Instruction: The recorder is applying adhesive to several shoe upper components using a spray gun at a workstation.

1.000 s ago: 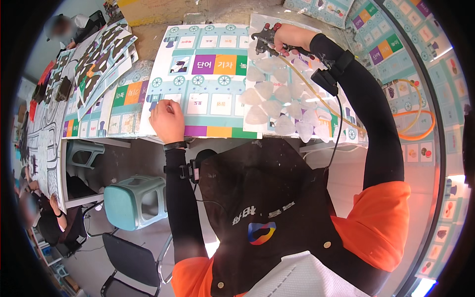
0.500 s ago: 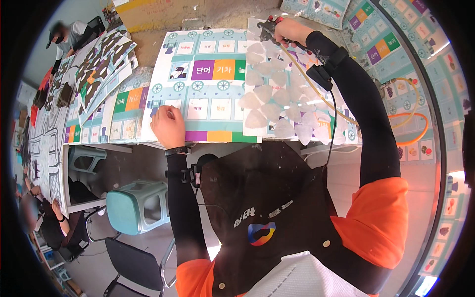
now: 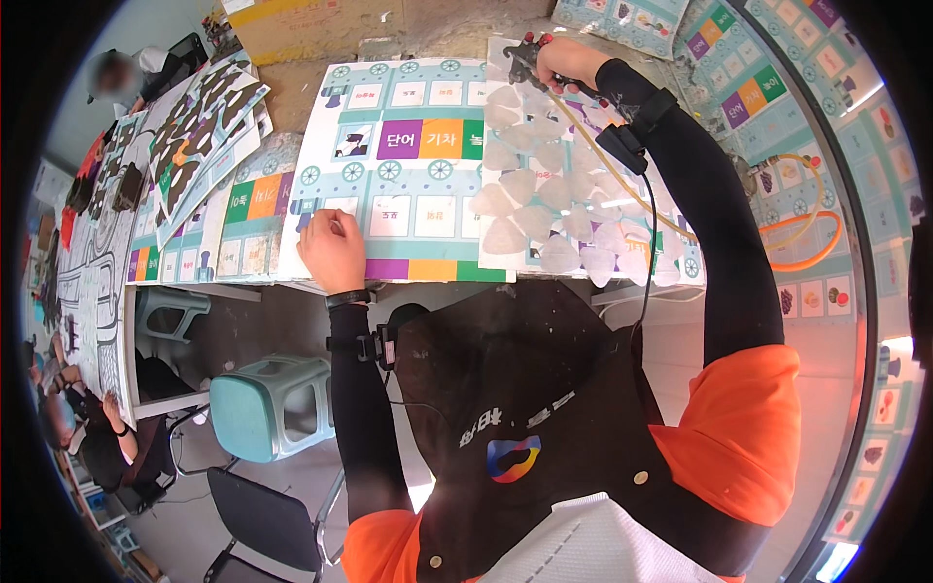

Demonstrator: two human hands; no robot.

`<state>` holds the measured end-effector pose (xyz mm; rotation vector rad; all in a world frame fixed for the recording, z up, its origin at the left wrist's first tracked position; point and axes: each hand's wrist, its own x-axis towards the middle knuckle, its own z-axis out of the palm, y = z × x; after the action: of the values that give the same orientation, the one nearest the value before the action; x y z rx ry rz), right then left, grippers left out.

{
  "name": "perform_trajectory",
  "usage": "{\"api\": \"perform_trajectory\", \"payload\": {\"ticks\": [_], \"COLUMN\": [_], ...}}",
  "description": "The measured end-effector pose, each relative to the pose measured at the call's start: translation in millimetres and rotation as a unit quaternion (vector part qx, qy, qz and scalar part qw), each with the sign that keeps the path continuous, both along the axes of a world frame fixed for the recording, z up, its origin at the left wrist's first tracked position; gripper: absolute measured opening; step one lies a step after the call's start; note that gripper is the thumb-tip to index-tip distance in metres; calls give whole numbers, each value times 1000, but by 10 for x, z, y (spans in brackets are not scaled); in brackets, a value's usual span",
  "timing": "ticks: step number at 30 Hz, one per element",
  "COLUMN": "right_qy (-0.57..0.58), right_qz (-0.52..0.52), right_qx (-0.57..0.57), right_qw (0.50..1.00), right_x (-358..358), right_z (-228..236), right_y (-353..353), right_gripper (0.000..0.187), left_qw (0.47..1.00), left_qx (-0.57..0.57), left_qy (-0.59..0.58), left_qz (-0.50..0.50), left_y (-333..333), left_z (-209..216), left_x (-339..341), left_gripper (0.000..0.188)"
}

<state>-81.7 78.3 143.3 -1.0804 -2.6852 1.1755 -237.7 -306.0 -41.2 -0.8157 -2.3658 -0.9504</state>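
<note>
My right hand (image 3: 569, 63) is closed round a dark spray gun (image 3: 523, 60) with red parts, at the far end of the work table. A yellow hose (image 3: 622, 180) runs back from it towards me. Below the gun, whitish see-through petal-shaped pieces (image 3: 530, 216) lie over a printed sheet and partly cover it. My left hand (image 3: 332, 248) rests with curled fingers on the near left edge of a printed board (image 3: 389, 262), which has wheels and purple, orange and green blocks. I make out nothing in its fingers.
Sheets with dark blotches (image 3: 199, 136) lie stacked on the left. A cardboard box (image 3: 301, 29) stands at the back. An orange hose (image 3: 826, 248) loops at right. A turquoise stool (image 3: 248, 418) and black chair (image 3: 258, 525) stand left of me. Other people (image 3: 107, 437) sit at far left.
My right hand and the spray gun have shifted slightly left. My left hand stays in place on the board. At the far upper left, a person's head has moved a little.
</note>
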Motion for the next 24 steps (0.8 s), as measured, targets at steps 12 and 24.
{"api": "perform_trajectory", "payload": {"ticks": [12,24], "right_qy": [-26,27], "right_qz": [14,0], "right_qx": [8,-11], "right_qw": [1000,1000], "right_x": [-19,210], "right_z": [-2,37], "right_y": [-9,150], "right_gripper": [15,14], "left_qw": [1000,1000], "left_qx": [9,-3], "left_qy": [-2,-6], "left_qz": [-3,1], "left_y": [6,-15], "left_z": [-4,-24], "left_x": [2,-5], "left_gripper": [15,13]}}
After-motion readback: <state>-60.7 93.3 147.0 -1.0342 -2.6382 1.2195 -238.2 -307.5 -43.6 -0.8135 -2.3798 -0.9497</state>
